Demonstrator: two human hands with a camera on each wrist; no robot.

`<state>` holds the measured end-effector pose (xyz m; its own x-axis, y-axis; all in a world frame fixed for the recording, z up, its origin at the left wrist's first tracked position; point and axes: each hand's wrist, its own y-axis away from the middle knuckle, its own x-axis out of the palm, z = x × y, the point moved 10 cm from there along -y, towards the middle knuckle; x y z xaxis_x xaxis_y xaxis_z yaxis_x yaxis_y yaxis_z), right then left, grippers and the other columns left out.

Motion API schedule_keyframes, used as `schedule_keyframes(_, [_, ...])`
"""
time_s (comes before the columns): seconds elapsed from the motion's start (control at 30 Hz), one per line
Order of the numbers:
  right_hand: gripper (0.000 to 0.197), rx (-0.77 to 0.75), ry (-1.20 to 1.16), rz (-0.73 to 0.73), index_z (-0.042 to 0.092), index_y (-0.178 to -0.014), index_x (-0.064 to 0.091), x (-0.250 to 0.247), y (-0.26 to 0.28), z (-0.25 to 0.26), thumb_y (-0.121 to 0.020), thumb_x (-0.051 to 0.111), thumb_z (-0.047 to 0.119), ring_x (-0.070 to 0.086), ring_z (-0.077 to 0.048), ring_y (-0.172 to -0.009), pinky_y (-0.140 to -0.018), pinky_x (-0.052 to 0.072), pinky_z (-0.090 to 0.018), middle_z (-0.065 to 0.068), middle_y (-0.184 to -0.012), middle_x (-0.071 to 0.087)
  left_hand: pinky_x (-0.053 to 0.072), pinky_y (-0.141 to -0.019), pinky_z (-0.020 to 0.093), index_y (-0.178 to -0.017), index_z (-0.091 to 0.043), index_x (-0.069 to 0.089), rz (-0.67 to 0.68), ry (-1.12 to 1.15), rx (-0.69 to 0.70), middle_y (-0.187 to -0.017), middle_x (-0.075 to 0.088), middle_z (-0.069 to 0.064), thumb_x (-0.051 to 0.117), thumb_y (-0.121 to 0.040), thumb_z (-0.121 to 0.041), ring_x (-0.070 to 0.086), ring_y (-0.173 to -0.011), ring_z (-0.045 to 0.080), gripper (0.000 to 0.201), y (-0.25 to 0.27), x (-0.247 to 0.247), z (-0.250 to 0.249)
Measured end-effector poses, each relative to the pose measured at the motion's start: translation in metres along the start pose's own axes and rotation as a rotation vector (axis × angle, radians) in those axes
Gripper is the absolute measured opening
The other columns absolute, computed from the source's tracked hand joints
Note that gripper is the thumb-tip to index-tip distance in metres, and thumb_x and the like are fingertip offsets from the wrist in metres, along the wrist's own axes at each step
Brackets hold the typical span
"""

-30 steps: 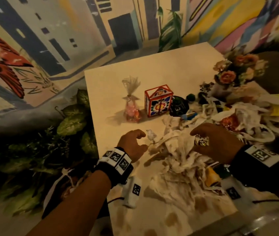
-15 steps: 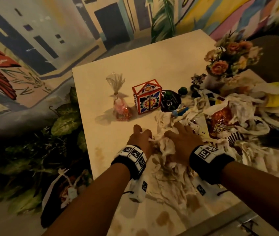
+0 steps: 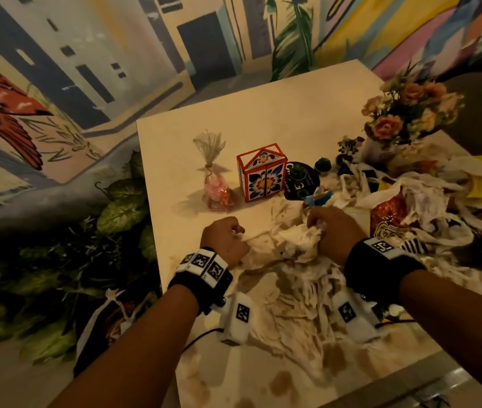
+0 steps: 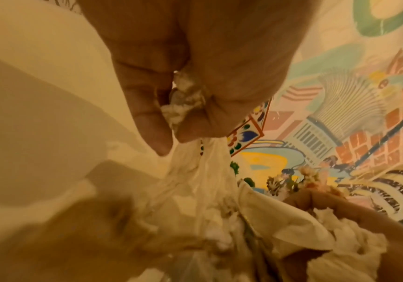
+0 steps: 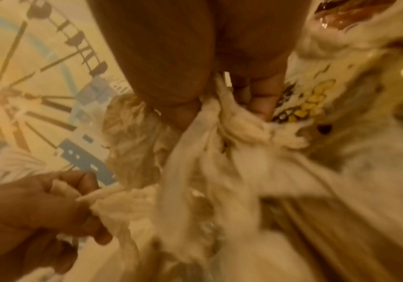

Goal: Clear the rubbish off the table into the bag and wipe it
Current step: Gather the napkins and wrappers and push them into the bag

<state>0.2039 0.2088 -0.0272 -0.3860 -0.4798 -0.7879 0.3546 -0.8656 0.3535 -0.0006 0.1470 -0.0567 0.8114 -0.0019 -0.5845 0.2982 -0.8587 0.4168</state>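
While both fists are closed on paper, the scene reads as follows, nearest things first.

Near table edge: brown stains mark the bare table (image 3: 278, 387) close to the person, not yet wiped.
Bag: a dark bag (image 3: 98, 334) hangs or stands below the table's left edge, just beside the left forearm; its mouth looks open, though dimness hides the detail.
Tissue heap: a soggy, stained pile of tissues (image 3: 298, 290) sprawls between the wrists and runs up into both hands.
Left hand: the left hand (image 3: 223, 241) has fingers and thumb curled tight, pinching a twisted end of the tissues.
Right hand: the right hand (image 3: 332, 231) is clenched round a thick wad of the same heap.
Step in hand: gathering the wet paper into one bundle, as I judge it; clearing has barely begun.
Next move: it calls for lifting the bundle whole and carrying it left, over the edge, to the bag; wet paper may tear and drop pieces.
Further right: more wrappers and a shiny snack packet (image 3: 390, 213) remain heaped.
Far side: a patterned box (image 3: 262, 176), a small wrapped sweet bag (image 3: 214, 184) and flowers (image 3: 407, 113) stand behind.
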Motion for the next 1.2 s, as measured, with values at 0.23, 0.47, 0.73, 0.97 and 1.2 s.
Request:
schedule_keyframes(0.23, [0.030, 0.034, -0.131, -0.016, 0.021, -0.091, 0.055, -0.028, 0.001, 0.006, -0.072, 0.068, 0.002, 0.050, -0.019, -0.102, -0.079, 0.036, -0.022, 0.002, -0.105, 0.051, 0.054, -0.043, 0.035, -0.068, -0.014, 0.053, -0.141, 0.130, 0.051, -0.081, 0.063, 0.002, 0.060, -0.066, -0.003, 0.063, -0.064, 0.030, 0.013, 0.011, -0.028, -0.036])
schedule_keyframes(0.47, [0.033, 0.080, -0.126, -0.073, 0.019, -0.089, 0.053, -0.053, 0.001, 0.014, -0.066, 0.073, 0.006, 0.053, -0.025, -0.089, -0.071, 0.045, -0.030, -0.004, -0.095, 0.054, 0.052, -0.063, 0.037, -0.053, -0.012, 0.054, -0.215, 0.073, 0.187, -0.065, 0.062, 0.005, 0.052, -0.056, -0.004, 0.060, -0.072, 0.030, 0.009, 0.017, -0.051, -0.074])
schedule_keyframes(0.73, [0.028, 0.026, -0.162, -0.158, 0.019, -0.070, 0.051, -0.093, 0.003, 0.041, -0.062, 0.074, 0.006, 0.053, -0.025, -0.073, -0.060, 0.044, -0.031, -0.004, -0.073, 0.054, 0.055, -0.061, 0.041, -0.045, -0.013, 0.055, -0.311, 0.218, 0.298, -0.057, 0.062, 0.010, 0.048, -0.046, -0.010, 0.059, -0.066, 0.031, 0.009, 0.031, -0.087, -0.108])
schedule_keyframes(0.97, [0.026, -0.010, -0.150, -0.217, 0.002, -0.082, 0.062, -0.121, 0.009, 0.064, -0.058, 0.071, -0.001, 0.055, -0.030, -0.077, -0.066, 0.050, -0.039, -0.013, -0.077, 0.060, 0.051, -0.053, 0.046, -0.062, -0.001, 0.058, -0.351, 0.323, 0.349, -0.066, 0.063, 0.025, 0.046, -0.045, -0.004, 0.058, -0.058, 0.034, 0.020, 0.039, -0.109, -0.117])
schedule_keyframes(1.2, [0.076, 0.060, -0.244, -0.113, 0.008, -0.136, 0.044, -0.090, 0.006, 0.076, -0.065, 0.069, -0.005, 0.047, -0.028, -0.122, -0.079, 0.039, -0.026, -0.010, -0.137, 0.049, 0.044, -0.045, 0.043, -0.057, 0.001, 0.053, -0.362, 0.365, 0.325, -0.060, 0.053, 0.033, 0.050, -0.046, -0.004, 0.045, -0.049, 0.025, 0.013, 0.041, -0.125, -0.089])
